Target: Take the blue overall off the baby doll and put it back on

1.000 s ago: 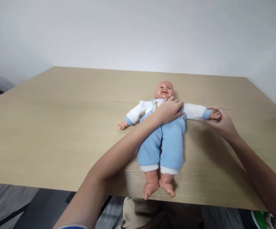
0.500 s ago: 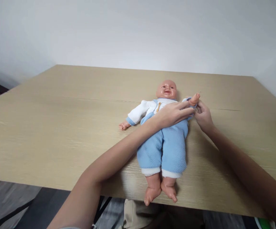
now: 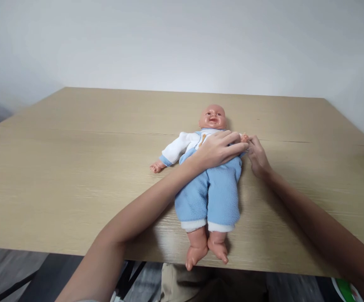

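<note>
A baby doll [image 3: 222,193] lies on its back on the table, its feet near the front edge. It wears a white top with blue cuffs and fluffy blue trousers with white hems. My left hand [image 3: 221,149] reaches across the doll's belly, fingers curled over the sleeve of its arm on the right side. Beside that arm's cuff is my right hand [image 3: 257,157], fingertips pinched at the sleeve end. The doll's small hand [image 3: 244,137] pokes out between my hands. Most of this sleeve is hidden under my left fingers. The doll's other arm [image 3: 172,151] lies stretched out to the left.
The light wooden table [image 3: 75,180] has a seam running across it and meets a pale wall [image 3: 182,46] behind. Below the front edge, beige trousers [image 3: 175,281] and a dark table leg show. A green and white object [image 3: 344,289] sits at lower right.
The doll's hand between mine has gone from pointing up to lying lower and nearer its body. Both my hands stay at that sleeve. The view has shifted slightly.
</note>
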{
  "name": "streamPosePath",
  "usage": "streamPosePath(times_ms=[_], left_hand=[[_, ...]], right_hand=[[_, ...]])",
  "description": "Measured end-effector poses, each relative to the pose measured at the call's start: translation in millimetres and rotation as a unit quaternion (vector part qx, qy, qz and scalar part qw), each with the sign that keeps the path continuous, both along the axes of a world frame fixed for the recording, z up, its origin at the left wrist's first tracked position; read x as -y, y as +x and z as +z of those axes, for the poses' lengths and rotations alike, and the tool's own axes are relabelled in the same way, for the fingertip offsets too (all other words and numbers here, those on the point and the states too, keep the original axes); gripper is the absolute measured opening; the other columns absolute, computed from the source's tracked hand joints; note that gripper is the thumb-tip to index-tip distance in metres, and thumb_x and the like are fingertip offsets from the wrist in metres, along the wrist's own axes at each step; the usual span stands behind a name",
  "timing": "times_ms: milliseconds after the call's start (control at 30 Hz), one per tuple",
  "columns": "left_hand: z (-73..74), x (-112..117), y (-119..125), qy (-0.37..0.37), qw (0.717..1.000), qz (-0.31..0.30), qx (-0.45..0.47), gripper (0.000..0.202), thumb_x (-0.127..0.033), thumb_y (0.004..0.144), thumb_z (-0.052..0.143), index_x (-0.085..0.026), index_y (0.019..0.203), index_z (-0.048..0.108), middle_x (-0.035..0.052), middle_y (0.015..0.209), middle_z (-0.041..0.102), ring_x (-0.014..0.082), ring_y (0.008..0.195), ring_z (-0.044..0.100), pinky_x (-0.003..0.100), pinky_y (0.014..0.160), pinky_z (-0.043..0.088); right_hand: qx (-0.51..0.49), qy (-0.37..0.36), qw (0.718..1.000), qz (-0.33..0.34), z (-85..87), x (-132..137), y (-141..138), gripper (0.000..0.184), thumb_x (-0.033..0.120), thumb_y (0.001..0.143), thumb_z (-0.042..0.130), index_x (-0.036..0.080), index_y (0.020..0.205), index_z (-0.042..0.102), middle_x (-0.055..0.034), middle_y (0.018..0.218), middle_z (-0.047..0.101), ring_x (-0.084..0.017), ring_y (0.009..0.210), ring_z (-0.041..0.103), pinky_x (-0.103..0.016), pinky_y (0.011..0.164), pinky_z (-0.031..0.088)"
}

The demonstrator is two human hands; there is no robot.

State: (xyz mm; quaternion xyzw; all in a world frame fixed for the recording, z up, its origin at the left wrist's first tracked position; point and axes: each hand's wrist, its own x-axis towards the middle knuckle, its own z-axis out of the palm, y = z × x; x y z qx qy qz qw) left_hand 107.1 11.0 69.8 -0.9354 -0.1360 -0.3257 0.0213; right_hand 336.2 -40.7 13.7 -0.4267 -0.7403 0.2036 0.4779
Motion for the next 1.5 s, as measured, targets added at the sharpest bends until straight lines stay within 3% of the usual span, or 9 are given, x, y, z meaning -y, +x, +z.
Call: streamPosePath(times_ms=[133,233,533,700,867,1000,1067,1233,1500], left_hand=[[3.6,0,-2,-0.029,0.999,-0.002,0.018,0.043,-0.045,0.12,0.037,-0.029,0.125,0.076,0.011,0.106,0.071,0.0242,0.096,0.065,0.039,0.087,0.05],[7.4,0,-3,-0.069,0.996,-0.018,0.047,0.039,-0.048,0.118,0.044,-0.026,0.124,0.076,0.0118,0.108,0.071,0.0248,0.099,0.067,0.038,0.089,0.051],[13.4,-2,2,-0.152,0.98,-0.04,0.119,0.029,-0.047,0.114,0.058,-0.021,0.11,0.071,0.008,0.102,0.072,0.0205,0.091,0.068,0.033,0.082,0.05],[20.9,-7,5,-0.205,0.968,-0.055,0.135,0.024,-0.042,0.108,0.065,-0.019,0.104,0.071,0.0083,0.102,0.073,0.0215,0.094,0.069,0.035,0.088,0.052],[34.8,-12,14,-0.364,0.926,-0.019,0.101,0.021,-0.037,0.094,0.076,-0.016,0.098,0.075,0.0045,0.094,0.075,0.0199,0.088,0.069,0.032,0.082,0.051],[32.0,-21,20,-0.453,0.886,0.011,0.094,0.033,-0.046,0.101,0.068,-0.015,0.093,0.076,0.0046,0.091,0.077,0.0193,0.088,0.069,0.032,0.083,0.05],[26.0,-25,21,-0.444,0.892,0.02,0.085,0.037,-0.048,0.105,0.065,-0.015,0.093,0.076,0.0054,0.095,0.078,0.0194,0.09,0.069,0.032,0.083,0.049],[16.3,-28,22,-0.356,0.931,0.076,0.042,0.043,-0.045,0.114,0.054,-0.015,0.091,0.075,0.002,0.078,0.069,0.0169,0.074,0.059,0.033,0.072,0.037],[17.3,-26,19,-0.341,0.933,0.109,0.043,0.045,-0.047,0.114,0.055,-0.017,0.082,0.068,-0.0001,0.071,0.061,0.0164,0.07,0.056,0.034,0.068,0.031]], right_hand=[[0.057,0.033,0.998,0.0,0.8,-1,2,0.054,0.062,0.116,0.038,0.035,0.152,0.068,-0.0128,0.13,0.064,-0.037,0.129,0.063,-0.057,0.12,0.05],[0.095,0.064,0.993,0.013,3.6,-1,0,0.054,0.058,0.113,0.05,0.03,0.156,0.065,-0.0151,0.132,0.065,-0.039,0.13,0.063,-0.057,0.119,0.051],[0.137,0.131,0.982,-0.016,-1.6,-5,-2,0.035,0.04,0.107,0.065,0.027,0.139,0.074,-0.0131,0.12,0.066,-0.035,0.112,0.067,-0.054,0.097,0.06],[0.15,0.151,0.977,-0.015,-1.4,-4,-4,0.033,0.035,0.105,0.067,0.027,0.136,0.073,-0.0137,0.116,0.065,-0.036,0.109,0.067,-0.056,0.094,0.061],[0.146,0.149,0.978,-0.021,-2.4,-4,-5,0.03,0.034,0.102,0.068,0.028,0.131,0.075,-0.0129,0.115,0.064,-0.037,0.109,0.067,-0.058,0.097,0.061],[0.141,0.149,0.979,-0.001,-5.2,-4,-3,0.035,0.028,0.095,0.07,0.026,0.13,0.074,-0.0128,0.119,0.064,-0.035,0.107,0.067,-0.053,0.093,0.062],[0.126,0.142,0.982,-0.006,-6.5,-3,-2,0.038,0.024,0.091,0.069,0.026,0.128,0.074,-0.0118,0.116,0.064,-0.033,0.104,0.067,-0.051,0.091,0.062],[0.083,0.128,0.988,-0.006,-6.7,-2,-2,0.027,0.019,0.089,0.064,0.025,0.114,0.075,-0.0089,0.108,0.064,-0.029,0.097,0.066,-0.046,0.085,0.061],[-0.047,0.056,0.997,-0.033,-11.9,0,-13,0.026,0.014,0.096,0.052,0.026,0.102,0.074,-0.0064,0.106,0.069,-0.025,0.102,0.069,-0.043,0.096,0.059]])
